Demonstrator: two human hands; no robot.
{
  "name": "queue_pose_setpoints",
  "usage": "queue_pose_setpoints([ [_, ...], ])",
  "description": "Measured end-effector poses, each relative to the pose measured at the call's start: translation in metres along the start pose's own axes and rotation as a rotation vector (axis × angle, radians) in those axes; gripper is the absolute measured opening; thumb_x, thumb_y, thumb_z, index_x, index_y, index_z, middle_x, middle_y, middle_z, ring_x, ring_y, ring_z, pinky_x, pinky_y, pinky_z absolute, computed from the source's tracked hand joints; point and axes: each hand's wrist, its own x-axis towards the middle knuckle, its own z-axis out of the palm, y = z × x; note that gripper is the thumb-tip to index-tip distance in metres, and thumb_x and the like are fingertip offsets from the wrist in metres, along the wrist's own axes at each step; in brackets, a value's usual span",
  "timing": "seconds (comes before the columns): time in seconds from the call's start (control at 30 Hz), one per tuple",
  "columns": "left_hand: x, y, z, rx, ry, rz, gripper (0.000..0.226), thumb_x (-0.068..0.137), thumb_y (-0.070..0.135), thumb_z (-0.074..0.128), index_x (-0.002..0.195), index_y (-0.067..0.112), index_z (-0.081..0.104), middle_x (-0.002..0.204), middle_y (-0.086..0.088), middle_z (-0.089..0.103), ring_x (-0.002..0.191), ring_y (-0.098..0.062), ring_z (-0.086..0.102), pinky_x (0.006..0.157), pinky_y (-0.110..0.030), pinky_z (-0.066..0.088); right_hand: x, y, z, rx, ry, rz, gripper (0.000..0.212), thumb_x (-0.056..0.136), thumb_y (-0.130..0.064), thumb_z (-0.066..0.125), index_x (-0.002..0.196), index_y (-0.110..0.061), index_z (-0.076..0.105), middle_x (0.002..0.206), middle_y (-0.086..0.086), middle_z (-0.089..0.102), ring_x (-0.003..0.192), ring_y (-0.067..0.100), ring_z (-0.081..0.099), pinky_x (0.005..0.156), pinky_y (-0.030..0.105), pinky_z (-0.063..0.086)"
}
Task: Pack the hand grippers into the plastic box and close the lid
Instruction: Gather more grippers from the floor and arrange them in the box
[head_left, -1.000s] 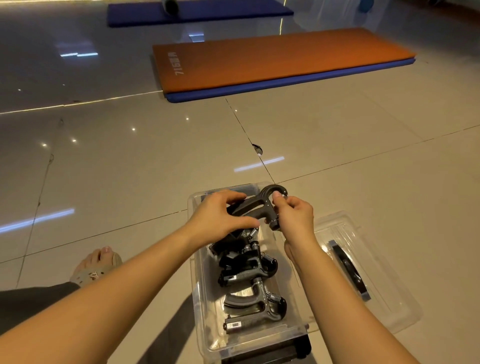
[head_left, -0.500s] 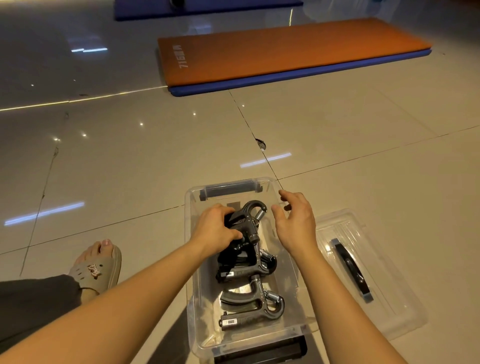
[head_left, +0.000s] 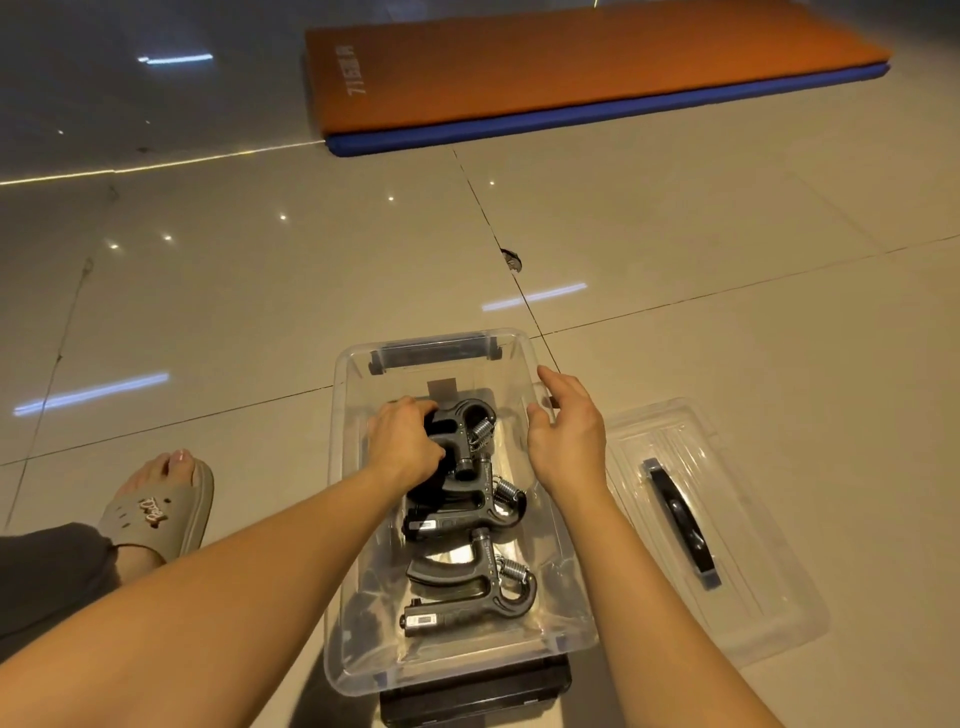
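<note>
I'm working in warm, rather dim indoor light. The glossy floor (head_left: 727, 312) mirrors strip lamps and small dots at left and centre. The clear plastic box (head_left: 457, 665) glints low in frame, with a soft shadow beside it. Straight lines bow toward the edges, and focus is mostly crisp.

Three hand grippers (head_left: 478, 512) lie in a row down the plastic box (head_left: 343, 467), leaving bare bottom only at the far end and in narrow strips along both side walls. My left hand (head_left: 402, 441), gripping the farthest hand gripper (head_left: 460, 426), blocks the left strip there; right of the box the lid (head_left: 769, 597) lies flat, just beside the wall.
</note>
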Motion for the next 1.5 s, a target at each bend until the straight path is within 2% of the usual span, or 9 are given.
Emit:
queue_pose_setpoints([
  [0.1,0.001,-0.001,0.002,0.021,-0.002,0.009,0.069,0.077,0.016,0.085,0.14,0.019,0.057,0.133,-0.002,0.061,0.129,-0.027,0.05,0.111,-0.049,0.041,0.001,0.0,0.0,0.012,-0.001,0.01,0.048,0.097,-0.006,0.056,0.144,-0.014,0.054,0.136,-0.005,0.059,0.113,0.015,0.059,0.096,0.026,0.045],
  [0.33,0.002,-0.002,0.003,0.015,0.02,-0.003,0.07,0.073,0.023,0.088,0.138,0.023,0.06,0.13,0.0,0.065,0.125,-0.025,0.055,0.109,-0.048,0.044,0.002,0.001,0.0,0.019,0.0,0.016,0.046,0.097,-0.006,0.055,0.143,-0.014,0.055,0.135,-0.006,0.06,0.107,0.013,0.059,0.095,0.028,0.048],
  [0.67,-0.009,0.014,-0.014,-0.084,-0.03,-0.031,0.08,0.076,0.02,0.087,0.147,0.02,0.049,0.142,-0.005,0.058,0.134,-0.027,0.049,0.112,-0.045,0.042,0.003,-0.001,-0.001,-0.01,-0.004,0.024,0.046,0.097,-0.005,0.055,0.142,-0.012,0.056,0.137,-0.004,0.06,0.102,0.008,0.055,0.089,0.02,0.04],
  [0.87,-0.047,0.029,-0.059,-0.146,-0.003,0.097,0.077,0.081,0.018,0.083,0.148,0.023,0.047,0.149,0.0,0.05,0.138,-0.023,0.045,0.111,-0.036,0.04,0.0,-0.004,-0.004,0.033,-0.018,0.09,0.048,0.097,-0.007,0.058,0.144,-0.015,0.054,0.14,-0.003,0.058,0.103,0.01,0.057,0.093,0.022,0.043],
  [0.97,-0.076,0.026,-0.099,-0.178,0.017,0.161,0.072,0.082,0.018,0.081,0.146,0.027,0.049,0.15,0.003,0.05,0.136,-0.019,0.048,0.112,-0.039,0.042,-0.005,-0.013,-0.008,-0.001,-0.037,0.131,0.05,0.096,-0.01,0.058,0.145,-0.017,0.052,0.142,-0.001,0.057,0.111,0.016,0.061,0.098,0.032,0.049],
  [1.03,-0.096,0.015,-0.13,-0.179,0.056,0.18,0.067,0.083,0.019,0.08,0.143,0.027,0.051,0.144,0.004,0.054,0.132,-0.015,0.05,0.109,-0.035,0.043,-0.015,-0.031,-0.006,-0.131,-0.018,0.075,0.049,0.095,-0.013,0.058,0.144,-0.015,0.053,0.141,0.002,0.055,0.123,0.022,0.056,0.102,0.037,0.046],
  [1.2,-0.154,-0.018,-0.199,-0.2,0.135,0.181,0.051,0.087,0.025,0.076,0.134,0.027,0.058,0.131,0.005,0.062,0.116,-0.007,0.054,0.093,-0.026,0.045,-0.062,-0.119,0.013,-0.27,-0.064,-0.166,0.044,0.093,-0.019,0.064,0.137,-0.02,0.06,0.141,-0.004,0.052,0.136,0.02,0.042,0.115,0.04,0.032],
  [1.33,-0.22,-0.049,-0.249,-0.246,0.213,0.139,0.042,0.087,0.029,0.076,0.127,0.025,0.064,0.123,0.006,0.066,0.109,-0.007,0.058,0.088,-0.025,0.046,-0.12,-0.197,0.036,-0.205,-0.175,-0.274,0.039,0.095,-0.024,0.062,0.134,-0.023,0.062,0.139,-0.006,0.052,0.128,0.02,0.047,0.107,0.038,0.04],
  [1.5,-0.325,-0.102,-0.313,-0.267,0.337,0.071,0.03,0.092,0.028,0.072,0.121,0.02,0.069,0.114,0.006,0.069,0.107,-0.01,0.064,0.086,-0.022,0.049,-0.216,-0.278,0.065,-0.192,-0.352,-0.481,0.035,0.096,-0.025,0.063,0.131,-0.025,0.063,0.141,-0.003,0.053,0.132,0.02,0.049,0.112,0.04,0.04],
])
